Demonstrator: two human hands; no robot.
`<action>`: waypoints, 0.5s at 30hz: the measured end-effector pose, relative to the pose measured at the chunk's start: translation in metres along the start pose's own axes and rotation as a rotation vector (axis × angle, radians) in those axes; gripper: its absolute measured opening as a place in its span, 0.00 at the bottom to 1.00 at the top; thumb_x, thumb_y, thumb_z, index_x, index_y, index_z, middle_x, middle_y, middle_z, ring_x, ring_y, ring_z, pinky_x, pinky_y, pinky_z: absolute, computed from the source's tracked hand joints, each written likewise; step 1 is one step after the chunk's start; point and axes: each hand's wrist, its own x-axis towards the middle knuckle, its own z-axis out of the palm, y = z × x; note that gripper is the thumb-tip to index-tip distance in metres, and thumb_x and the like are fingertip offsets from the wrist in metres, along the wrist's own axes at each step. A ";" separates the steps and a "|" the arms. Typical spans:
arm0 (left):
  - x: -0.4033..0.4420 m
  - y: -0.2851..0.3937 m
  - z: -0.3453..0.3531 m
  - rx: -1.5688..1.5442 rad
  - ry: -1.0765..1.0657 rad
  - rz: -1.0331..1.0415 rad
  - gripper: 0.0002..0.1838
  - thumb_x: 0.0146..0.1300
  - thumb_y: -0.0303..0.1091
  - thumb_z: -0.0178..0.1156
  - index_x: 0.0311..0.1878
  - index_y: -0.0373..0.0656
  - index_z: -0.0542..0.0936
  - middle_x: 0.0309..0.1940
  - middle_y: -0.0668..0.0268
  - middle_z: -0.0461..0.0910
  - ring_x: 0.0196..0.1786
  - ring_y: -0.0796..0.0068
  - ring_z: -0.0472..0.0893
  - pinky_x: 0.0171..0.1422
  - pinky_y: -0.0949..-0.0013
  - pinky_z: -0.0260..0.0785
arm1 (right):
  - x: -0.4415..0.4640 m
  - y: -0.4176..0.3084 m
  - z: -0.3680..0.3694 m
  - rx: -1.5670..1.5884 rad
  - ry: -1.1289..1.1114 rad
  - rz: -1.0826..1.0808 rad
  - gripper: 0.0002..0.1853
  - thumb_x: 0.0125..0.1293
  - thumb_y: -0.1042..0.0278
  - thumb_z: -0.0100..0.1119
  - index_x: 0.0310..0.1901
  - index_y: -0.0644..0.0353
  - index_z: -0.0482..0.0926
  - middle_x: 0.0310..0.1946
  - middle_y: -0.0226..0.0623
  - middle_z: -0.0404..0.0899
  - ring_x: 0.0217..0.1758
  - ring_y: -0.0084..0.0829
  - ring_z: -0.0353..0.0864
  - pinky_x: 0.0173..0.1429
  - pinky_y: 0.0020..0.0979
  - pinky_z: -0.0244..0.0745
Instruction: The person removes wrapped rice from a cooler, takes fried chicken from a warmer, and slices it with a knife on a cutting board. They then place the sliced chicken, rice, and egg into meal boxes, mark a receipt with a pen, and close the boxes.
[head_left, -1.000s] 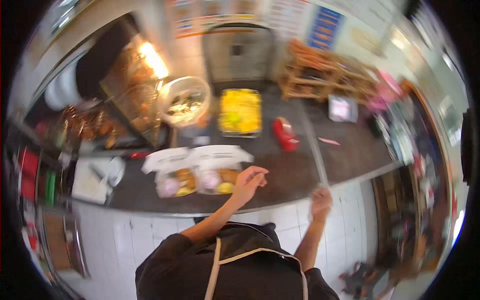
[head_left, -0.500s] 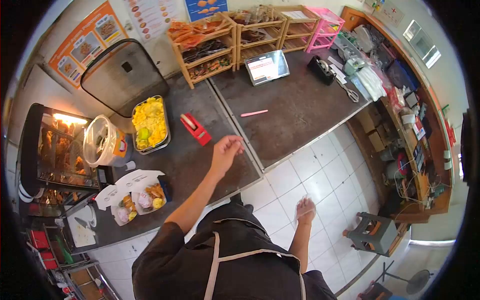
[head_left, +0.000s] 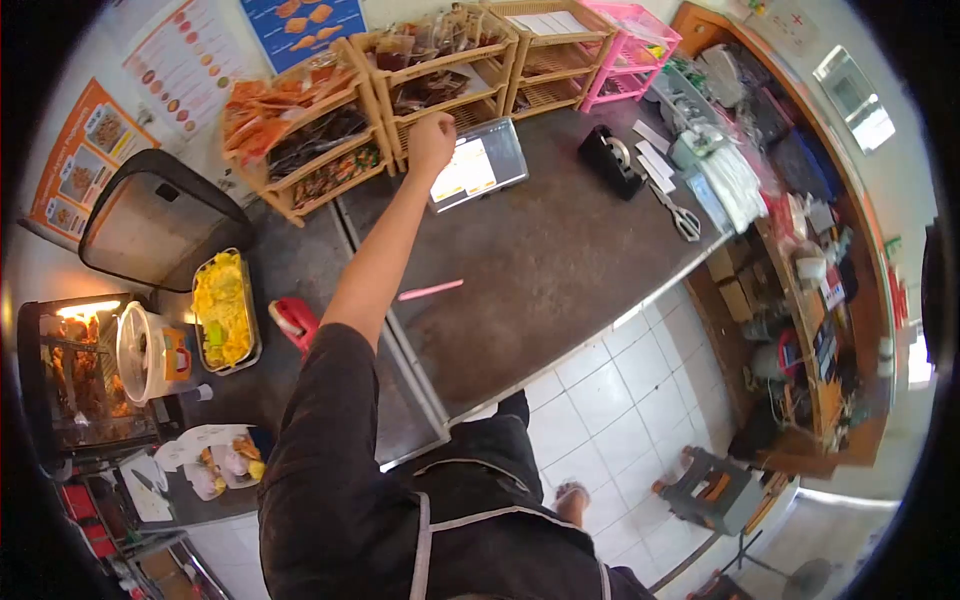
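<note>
My bare left hand [head_left: 432, 146] is stretched out over the counter at the upper left corner of the tablet [head_left: 480, 166], in front of the wicker racks. Its fingers are curled in and nothing shows in them; whether they touch the tablet I cannot tell. My right hand [head_left: 572, 497], in a clear plastic glove, hangs low beside my apron above the tiled floor, its fingers too blurred to read. A pink pen [head_left: 431, 290] lies on the counter to the right of my left forearm. Left of that arm sits a red tape dispenser [head_left: 293, 322], partly covered by my sleeve.
Wicker racks [head_left: 440, 65] hold packets along the wall. Scissors [head_left: 684, 222] and a black tape dispenser [head_left: 610, 165] lie toward the right. On the left are a tray of yellow food [head_left: 224, 310], a plastic tub [head_left: 150, 355], a heated cabinet [head_left: 85, 385] and open food boxes [head_left: 215, 465].
My left hand has reached forward from near the red tape dispenser to the tablet. My right hand has dropped back closer to my body. The view has shifted to the right.
</note>
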 end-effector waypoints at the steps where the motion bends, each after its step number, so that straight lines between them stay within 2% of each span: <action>1: 0.016 -0.008 0.016 0.162 0.029 -0.077 0.09 0.58 0.31 0.59 0.39 0.41 0.84 0.35 0.54 0.84 0.41 0.53 0.83 0.47 0.57 0.75 | 0.012 -0.001 0.003 0.052 -0.250 -0.219 0.07 0.61 0.65 0.58 0.36 0.58 0.76 0.28 0.36 0.77 0.25 0.35 0.77 0.25 0.34 0.72; 2: 0.030 -0.012 0.026 0.232 0.044 -0.117 0.10 0.57 0.32 0.58 0.39 0.43 0.85 0.36 0.52 0.84 0.41 0.50 0.83 0.48 0.56 0.75 | 0.023 -0.002 0.006 0.154 -0.524 -0.410 0.09 0.61 0.64 0.59 0.37 0.60 0.77 0.29 0.38 0.78 0.26 0.36 0.79 0.27 0.34 0.74; 3: 0.045 -0.032 0.042 0.309 0.075 -0.137 0.10 0.57 0.32 0.59 0.39 0.44 0.85 0.36 0.51 0.84 0.42 0.50 0.83 0.49 0.55 0.75 | 0.016 -0.053 0.049 -0.237 -0.243 -0.213 0.10 0.61 0.66 0.59 0.40 0.62 0.77 0.30 0.39 0.79 0.28 0.36 0.81 0.26 0.34 0.76; 4: 0.066 -0.048 0.054 0.390 0.104 -0.147 0.10 0.57 0.33 0.59 0.39 0.44 0.85 0.36 0.51 0.83 0.42 0.49 0.83 0.49 0.55 0.76 | 0.016 -0.102 0.090 -0.586 -0.061 0.069 0.11 0.62 0.68 0.59 0.43 0.64 0.77 0.32 0.41 0.81 0.29 0.35 0.83 0.26 0.33 0.77; 6: 0.096 -0.073 0.076 0.527 0.094 -0.219 0.11 0.57 0.36 0.60 0.40 0.46 0.86 0.36 0.50 0.83 0.43 0.49 0.83 0.51 0.54 0.75 | -0.006 -0.179 0.139 -0.448 -0.144 -0.016 0.11 0.64 0.69 0.56 0.45 0.64 0.76 0.33 0.41 0.81 0.27 0.34 0.82 0.24 0.33 0.76; 7: 0.105 -0.072 0.082 0.607 -0.054 -0.315 0.12 0.58 0.40 0.61 0.41 0.46 0.86 0.38 0.50 0.84 0.45 0.51 0.83 0.52 0.54 0.75 | 0.007 -0.205 0.149 -0.272 -0.215 -0.058 0.11 0.66 0.69 0.52 0.46 0.64 0.75 0.33 0.41 0.80 0.27 0.33 0.81 0.24 0.31 0.75; 8: 0.109 -0.064 0.089 0.687 -0.103 -0.385 0.13 0.58 0.42 0.62 0.41 0.46 0.86 0.40 0.51 0.84 0.47 0.54 0.83 0.54 0.54 0.74 | 0.018 -0.232 0.152 -0.278 -0.347 -0.181 0.11 0.67 0.68 0.51 0.47 0.63 0.74 0.34 0.39 0.80 0.29 0.32 0.80 0.27 0.30 0.76; 9: 0.110 -0.060 0.096 0.713 -0.100 -0.476 0.13 0.58 0.42 0.63 0.41 0.46 0.86 0.40 0.52 0.84 0.47 0.55 0.83 0.55 0.54 0.74 | 0.029 -0.260 0.167 -0.371 -0.276 -0.183 0.12 0.70 0.61 0.48 0.46 0.59 0.74 0.34 0.39 0.78 0.30 0.34 0.79 0.30 0.31 0.75; 10: 0.117 -0.056 0.101 0.736 -0.075 -0.559 0.14 0.58 0.43 0.63 0.41 0.45 0.86 0.41 0.53 0.84 0.48 0.56 0.82 0.56 0.55 0.73 | 0.028 -0.293 0.184 -0.377 -0.191 -0.135 0.12 0.69 0.62 0.51 0.48 0.59 0.74 0.35 0.37 0.78 0.30 0.33 0.78 0.31 0.32 0.74; 14: 0.127 -0.067 0.110 0.801 0.012 -0.599 0.14 0.57 0.43 0.64 0.41 0.46 0.86 0.38 0.54 0.84 0.47 0.55 0.82 0.56 0.55 0.73 | 0.058 -0.363 0.221 -0.467 -0.234 -0.143 0.12 0.66 0.68 0.53 0.50 0.59 0.74 0.36 0.37 0.79 0.31 0.33 0.79 0.31 0.32 0.74; 15: 0.122 -0.067 0.108 0.712 0.057 -0.587 0.14 0.58 0.43 0.64 0.41 0.46 0.86 0.38 0.54 0.84 0.47 0.55 0.82 0.55 0.55 0.72 | 0.061 -0.373 0.228 -0.492 -0.261 -0.153 0.13 0.65 0.68 0.53 0.50 0.59 0.74 0.37 0.38 0.79 0.32 0.33 0.80 0.31 0.32 0.74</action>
